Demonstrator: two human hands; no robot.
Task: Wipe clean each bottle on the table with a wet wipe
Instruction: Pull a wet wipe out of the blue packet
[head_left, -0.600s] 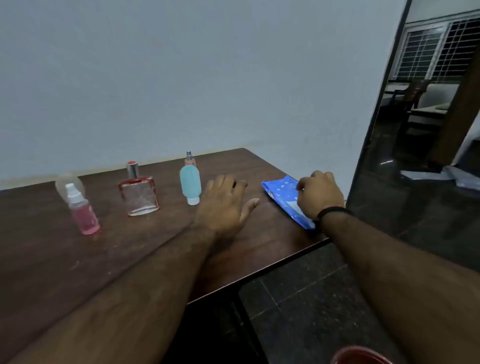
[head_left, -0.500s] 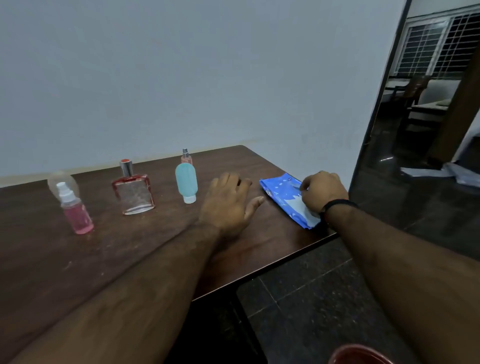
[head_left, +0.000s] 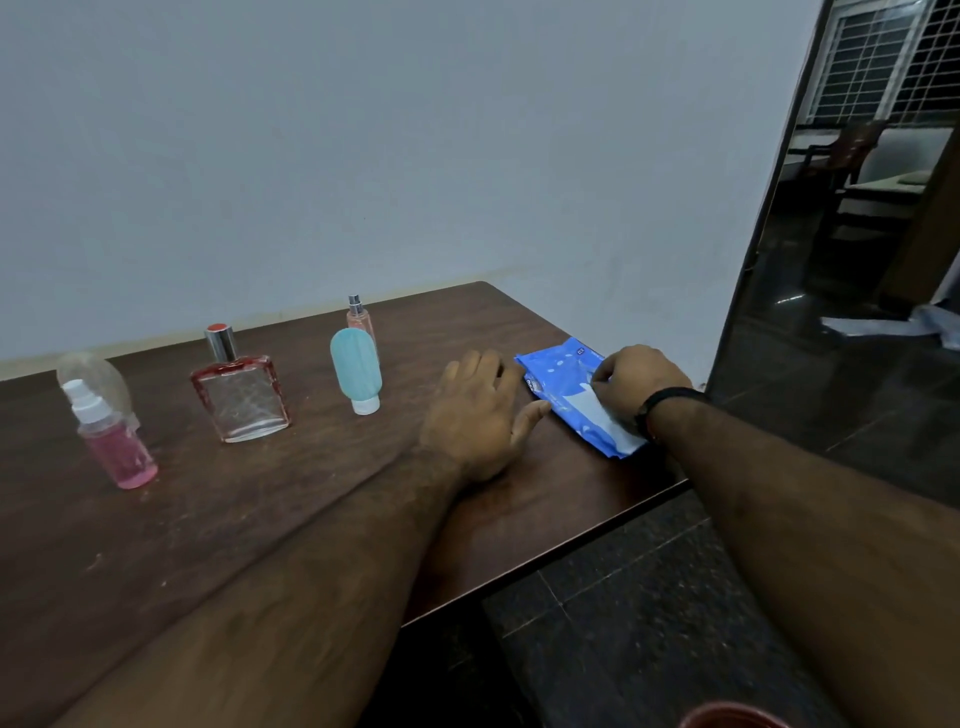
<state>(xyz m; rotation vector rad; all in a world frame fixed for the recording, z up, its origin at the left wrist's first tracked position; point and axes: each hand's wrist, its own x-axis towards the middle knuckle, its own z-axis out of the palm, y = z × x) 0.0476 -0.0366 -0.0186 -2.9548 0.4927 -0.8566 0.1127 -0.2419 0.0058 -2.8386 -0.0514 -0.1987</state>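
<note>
Several bottles stand on the dark wooden table (head_left: 260, 519): a pink spray bottle (head_left: 115, 441) with a clear rounded bottle (head_left: 93, 379) behind it, a square red-edged perfume bottle (head_left: 239, 392), a teal squeeze bottle (head_left: 357, 371) standing on its white cap, and a slim pink spray bottle (head_left: 359, 318) behind that. A blue wet wipe pack (head_left: 563, 384) lies near the table's right edge. My left hand (head_left: 480, 415) rests flat beside the pack, thumb touching its edge. My right hand (head_left: 636, 382) pinches the pack's white flap.
The table's near right edge (head_left: 545, 561) drops to a dark tiled floor (head_left: 649, 623). A pale wall stands behind the table. A dark doorway at the right shows a chair (head_left: 847, 150) and a barred window. A red round rim (head_left: 737, 719) shows at the bottom.
My right hand has shifted slightly on the pack and the white flap shows more beneath it. The left hand stays flat in place.
</note>
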